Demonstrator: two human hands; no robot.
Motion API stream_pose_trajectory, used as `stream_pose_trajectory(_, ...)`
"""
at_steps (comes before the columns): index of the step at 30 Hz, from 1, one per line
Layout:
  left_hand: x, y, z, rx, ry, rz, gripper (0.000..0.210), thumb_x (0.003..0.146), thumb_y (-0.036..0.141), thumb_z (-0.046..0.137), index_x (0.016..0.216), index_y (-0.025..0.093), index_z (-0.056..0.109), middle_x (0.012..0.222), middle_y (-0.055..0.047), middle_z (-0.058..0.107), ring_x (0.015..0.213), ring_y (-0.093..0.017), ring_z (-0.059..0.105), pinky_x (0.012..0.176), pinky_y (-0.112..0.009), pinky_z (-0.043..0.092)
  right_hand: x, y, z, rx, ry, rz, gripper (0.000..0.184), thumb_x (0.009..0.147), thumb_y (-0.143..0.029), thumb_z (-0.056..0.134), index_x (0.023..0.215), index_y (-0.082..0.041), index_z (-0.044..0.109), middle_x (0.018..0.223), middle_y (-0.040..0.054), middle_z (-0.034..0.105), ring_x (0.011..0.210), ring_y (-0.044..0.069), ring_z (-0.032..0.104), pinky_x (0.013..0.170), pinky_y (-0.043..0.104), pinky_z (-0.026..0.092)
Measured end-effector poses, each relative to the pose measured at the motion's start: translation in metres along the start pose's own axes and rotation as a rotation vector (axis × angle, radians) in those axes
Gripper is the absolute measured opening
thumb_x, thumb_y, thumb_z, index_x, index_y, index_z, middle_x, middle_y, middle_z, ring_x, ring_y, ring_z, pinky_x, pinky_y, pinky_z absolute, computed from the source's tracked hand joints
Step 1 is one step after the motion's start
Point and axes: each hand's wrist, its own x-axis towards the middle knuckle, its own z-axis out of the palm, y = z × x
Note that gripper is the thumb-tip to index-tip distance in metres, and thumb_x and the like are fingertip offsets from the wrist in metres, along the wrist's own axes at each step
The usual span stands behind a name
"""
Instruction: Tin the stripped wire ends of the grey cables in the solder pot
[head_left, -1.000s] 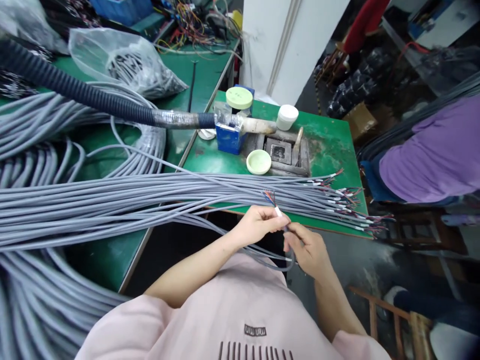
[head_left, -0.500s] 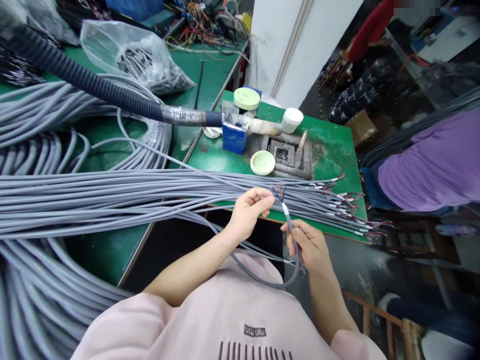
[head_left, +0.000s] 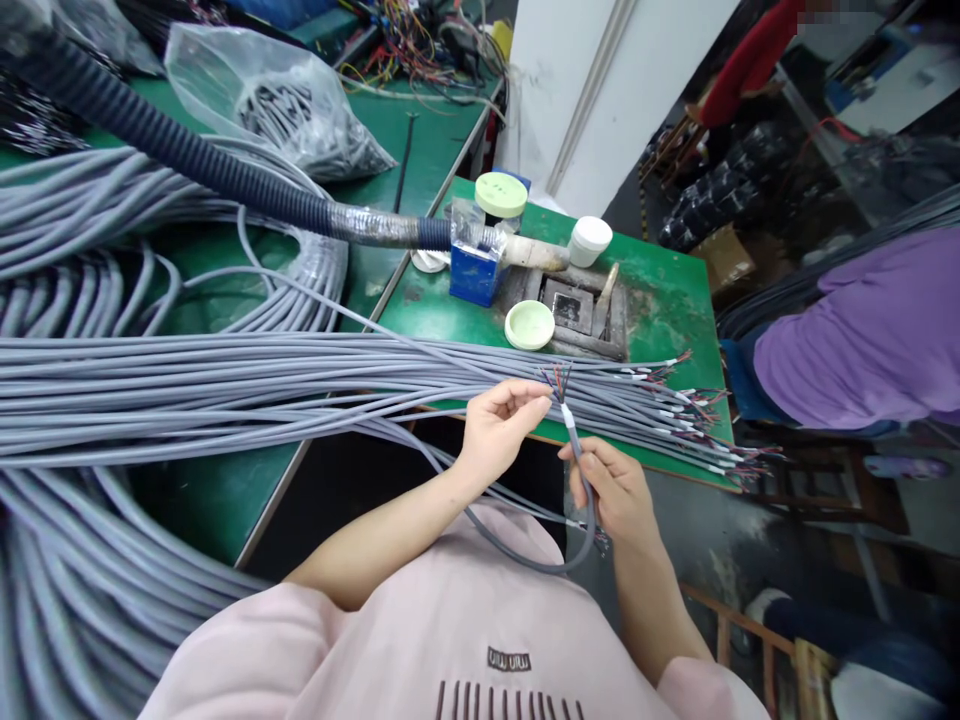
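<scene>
My right hand (head_left: 607,485) is closed around a grey cable (head_left: 576,450) just below its white-wrapped end, so that the end points up. Several thin coloured wires (head_left: 559,381) fan out of that end, red, blue and dark ones among them. At their left side, the thumb and forefinger of my left hand (head_left: 501,425) are pinched together on a wire; which one is hard to make out. Below my hands the held cable loops down in front of the pink shirt. A thick bundle of similar grey cables (head_left: 247,375) lies just behind, with stripped ends to the right.
On the green table (head_left: 667,300) stand a blue box (head_left: 472,275) with a hose nozzle, a solder pot (head_left: 574,305), a pale green dish (head_left: 529,325) and a white jar (head_left: 589,240). Coiled cables (head_left: 67,590) fill the left. A person in purple (head_left: 862,330) is at right.
The view has shifted slightly. My left fingertips have moved a little closer to the wires' base, while my right hand keeps hold of the cable.
</scene>
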Motion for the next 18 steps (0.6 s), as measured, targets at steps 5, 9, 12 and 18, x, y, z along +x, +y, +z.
stream_pose_trajectory(5, 0.0038, -0.0032, -0.0014, -0.013, 0.02, -0.095, 0.028, 0.066, 0.037, 0.079, 0.081, 0.015, 0.072, 0.059, 0.002, 0.06, 0.05, -0.006, 0.047, 0.048, -0.018, 0.041, 0.0008, -0.0017, 0.0031, 0.012, 0.005, 0.03, 0.032, 0.093, -0.045, 0.051, 0.096, -0.016, 0.064, 0.046, -0.0044, 0.05, 0.037, 0.008, 0.035, 0.038, 0.02, 0.024)
stream_pose_trajectory(9, 0.0069, -0.005, -0.003, -0.029, -0.001, -0.147, 0.028, 0.067, 0.038, 0.078, 0.082, 0.016, 0.072, 0.063, 0.001, 0.062, 0.051, -0.005, 0.048, 0.048, -0.016, 0.04, 0.0009, -0.0002, 0.0022, 0.037, -0.029, 0.013, 0.027, 0.095, -0.04, 0.05, 0.098, -0.017, 0.064, 0.047, -0.0046, 0.051, 0.038, 0.007, 0.037, 0.04, 0.02, 0.026)
stream_pose_trajectory(12, 0.0089, -0.0041, -0.0029, -0.045, -0.029, -0.171, 0.029, 0.065, 0.038, 0.08, 0.081, 0.015, 0.071, 0.062, 0.001, 0.062, 0.049, -0.005, 0.046, 0.047, -0.016, 0.038, 0.0009, 0.0014, 0.0011, 0.034, -0.043, 0.009, 0.026, 0.096, -0.039, 0.05, 0.099, -0.017, 0.063, 0.048, -0.0048, 0.052, 0.039, 0.007, 0.038, 0.041, 0.019, 0.028)
stream_pose_trajectory(18, 0.0076, -0.0082, -0.0021, -0.051, -0.036, -0.175, 0.026, 0.065, 0.036, 0.08, 0.072, 0.015, 0.068, 0.061, 0.001, 0.06, 0.049, -0.005, 0.045, 0.047, -0.016, 0.038, 0.0009, 0.0045, 0.0019, 0.032, -0.013, 0.02, 0.03, 0.094, -0.044, 0.05, 0.099, -0.017, 0.063, 0.047, -0.0046, 0.051, 0.037, 0.008, 0.037, 0.039, 0.02, 0.027)
